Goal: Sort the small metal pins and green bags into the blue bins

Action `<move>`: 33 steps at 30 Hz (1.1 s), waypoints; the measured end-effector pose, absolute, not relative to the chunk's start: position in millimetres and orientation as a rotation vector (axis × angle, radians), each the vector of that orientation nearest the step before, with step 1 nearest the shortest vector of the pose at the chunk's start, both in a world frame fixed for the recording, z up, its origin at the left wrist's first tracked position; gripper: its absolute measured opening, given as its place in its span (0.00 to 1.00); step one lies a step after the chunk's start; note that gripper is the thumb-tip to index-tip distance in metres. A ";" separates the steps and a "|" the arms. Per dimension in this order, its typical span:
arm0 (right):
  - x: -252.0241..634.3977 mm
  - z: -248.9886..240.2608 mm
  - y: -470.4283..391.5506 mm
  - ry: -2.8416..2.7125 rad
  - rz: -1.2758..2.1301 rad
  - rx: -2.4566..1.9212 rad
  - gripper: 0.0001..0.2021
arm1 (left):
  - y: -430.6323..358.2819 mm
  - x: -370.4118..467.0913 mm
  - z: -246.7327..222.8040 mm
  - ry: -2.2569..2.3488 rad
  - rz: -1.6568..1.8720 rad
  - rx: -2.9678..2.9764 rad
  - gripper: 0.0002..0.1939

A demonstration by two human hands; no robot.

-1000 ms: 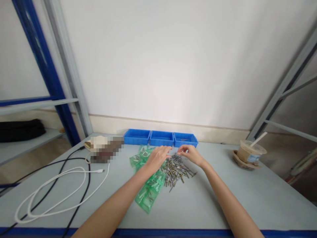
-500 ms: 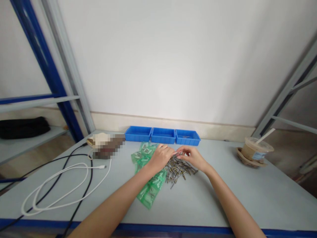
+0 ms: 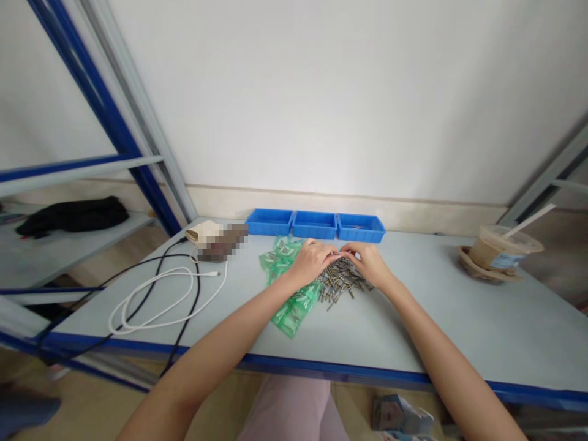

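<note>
My left hand (image 3: 313, 260) and my right hand (image 3: 366, 260) meet fingertip to fingertip above a pile of thin metal pins with brassy parts (image 3: 338, 283). The fingers of both are closed in a pinch. Something small and pale seems to lie between the fingertips, but I cannot make out what it is. Green plastic packets (image 3: 291, 320) with small metal parts inside lie under and beside my left forearm, touching the pile's left side. Behind my hands stand three blue bins: a left bin (image 3: 269, 229), a middle bin (image 3: 313, 233) and a right bin (image 3: 361, 236) holding a few thin pieces.
A white cable (image 3: 151, 278) and a black cable (image 3: 195, 300) loop over the table's left side, near a blurred brown item (image 3: 225, 242). To the right, a plastic cup (image 3: 500, 248) sits in a cardboard holder (image 3: 471, 264). The table's blue front edge (image 3: 340, 367) runs below my forearms.
The view has tipped down, bringing the table's front edge and my legs into sight. My fingertips have drawn closer together above the pile. The bins and packets stay put.
</note>
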State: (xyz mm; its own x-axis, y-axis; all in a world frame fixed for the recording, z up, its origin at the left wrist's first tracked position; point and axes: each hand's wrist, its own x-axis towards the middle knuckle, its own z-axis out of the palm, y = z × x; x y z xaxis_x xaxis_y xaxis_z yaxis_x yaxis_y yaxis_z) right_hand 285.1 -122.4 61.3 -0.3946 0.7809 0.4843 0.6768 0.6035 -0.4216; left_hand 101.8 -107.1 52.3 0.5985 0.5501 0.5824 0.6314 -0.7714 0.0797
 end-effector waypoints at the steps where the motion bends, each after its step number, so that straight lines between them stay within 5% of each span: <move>1: 284.6 61.0 -122.9 -2.188 0.207 -1.165 0.11 | -106.9 101.9 52.2 -1.002 -0.907 -2.700 0.14; 33: 278.8 66.0 -126.6 -2.187 0.084 -1.239 0.12 | -102.9 96.2 54.4 -1.085 -1.048 -2.604 0.26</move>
